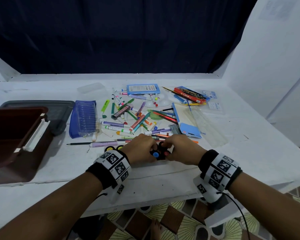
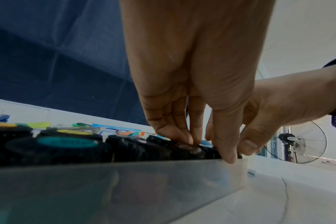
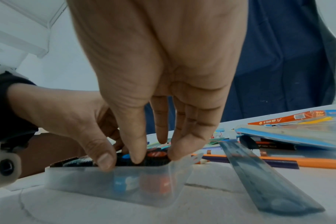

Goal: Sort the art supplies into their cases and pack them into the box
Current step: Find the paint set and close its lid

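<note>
White worktop [image 1: 163, 179] is carrying a dark red plastic box [image 1: 12, 135] at far left and a loose heap of coloured markers and pencils [image 1: 137, 116] in the middle. Clear plastic case [image 3: 109, 186] is lying at the near edge, holding small black-capped paint pots [image 2: 67, 145]. Left hand [image 1: 142, 148] and right hand [image 1: 182, 149] are both pinching pots at the case's right end.

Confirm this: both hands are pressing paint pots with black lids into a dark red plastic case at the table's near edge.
Wrong on the case: it is clear plastic, as the right wrist view shows. Left hand and right hand do press the black-lidded paint pots into it.
</note>
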